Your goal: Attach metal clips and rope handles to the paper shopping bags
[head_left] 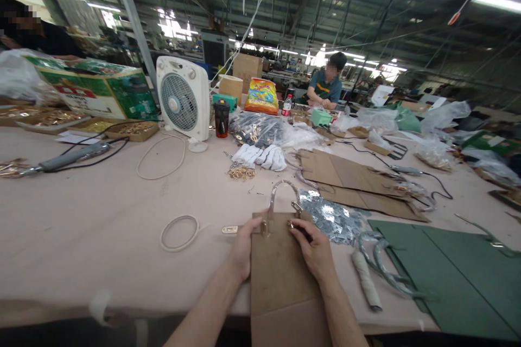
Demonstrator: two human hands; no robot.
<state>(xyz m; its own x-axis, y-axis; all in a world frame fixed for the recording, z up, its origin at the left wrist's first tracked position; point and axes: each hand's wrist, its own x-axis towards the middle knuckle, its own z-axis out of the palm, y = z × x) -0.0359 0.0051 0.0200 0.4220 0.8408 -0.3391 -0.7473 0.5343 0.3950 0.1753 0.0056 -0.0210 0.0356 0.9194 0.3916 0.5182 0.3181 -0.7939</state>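
Observation:
A brown bag panel (280, 274) with a plastic-wrapped handle (280, 187) hangs over the table's front edge in front of me. My left hand (243, 249) grips its left edge near the top, thumb on the face by a metal fitting. A strap with a gold-coloured metal plate (230, 230) sticks out to the left of that hand. At the panel's upper right, my right hand (315, 249) pinches a small metal fitting (290, 224) between thumb and fingers. Just beyond lies a heap of thin metal plates (331, 216).
Green bag panels (456, 271) and a wrapped roll (366, 281) lie to the right. More brown panels (350, 173) are farther back. A coil of cord (179, 233), an electric tool (75, 157) and a fan (183, 97) stand leftward. A co-worker (325, 84) sits across the table.

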